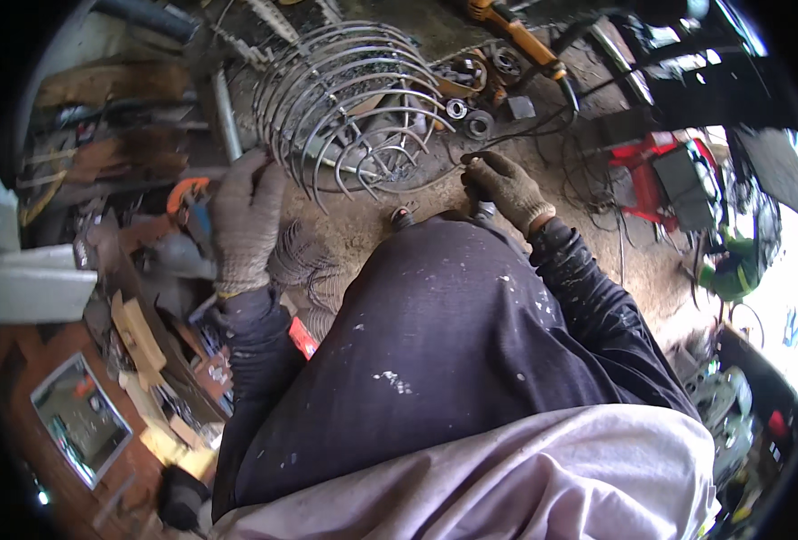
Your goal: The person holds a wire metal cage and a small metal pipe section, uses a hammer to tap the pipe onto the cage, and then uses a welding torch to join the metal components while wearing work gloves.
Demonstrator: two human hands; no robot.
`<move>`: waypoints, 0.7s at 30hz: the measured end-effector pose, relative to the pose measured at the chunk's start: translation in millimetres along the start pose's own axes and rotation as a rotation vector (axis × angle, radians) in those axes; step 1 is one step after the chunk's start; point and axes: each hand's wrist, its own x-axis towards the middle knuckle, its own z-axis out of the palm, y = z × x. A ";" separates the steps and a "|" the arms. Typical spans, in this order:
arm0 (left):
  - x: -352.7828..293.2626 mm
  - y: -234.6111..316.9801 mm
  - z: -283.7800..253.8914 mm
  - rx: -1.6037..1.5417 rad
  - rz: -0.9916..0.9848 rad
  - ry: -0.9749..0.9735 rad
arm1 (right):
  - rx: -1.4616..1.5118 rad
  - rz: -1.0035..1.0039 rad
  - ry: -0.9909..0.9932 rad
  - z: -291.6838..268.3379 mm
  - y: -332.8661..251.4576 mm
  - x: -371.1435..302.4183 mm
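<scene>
My left hand [247,220], in a worn knit work glove, is held up at the left with its fingers stretched forward. Nothing shows in it, and its fingertips appear beside the near left rim of a round rack of curved metal bars [349,108]. My right hand [505,187], gloved the same way, is in front of my body to the right of the rack, its fingers curled together. Whatever it may hold is hidden by the glove. Beyond it on the ground lie a dark metal ring [479,124] and a small square metal plate [521,107].
An orange long-handled tool [529,43] lies at the far right, near tangled cables [579,171]. Coiled rope-like material [304,261] lies below my left hand. A red frame [637,180] stands right. Boards [115,153] and a framed mirror [81,418] crowd the left.
</scene>
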 end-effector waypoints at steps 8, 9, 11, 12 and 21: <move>-40.5 4.6 41.0 0.063 -0.178 0.204 | 0.185 0.119 -0.238 -55.3 15.0 40.6; -45.2 5.0 44.3 -0.031 -0.188 0.253 | 0.172 0.138 -0.256 -61.1 13.8 43.1; -63.4 -6.8 54.8 -0.042 -0.294 0.294 | 0.172 0.170 -0.258 -70.2 10.5 46.0; -72.4 -9.0 60.5 -0.027 -0.274 0.344 | 0.148 0.167 -0.281 -75.6 9.6 50.1; -152.1 -66.3 111.6 -0.039 -0.484 0.185 | 0.347 0.219 -0.331 -75.0 17.3 57.9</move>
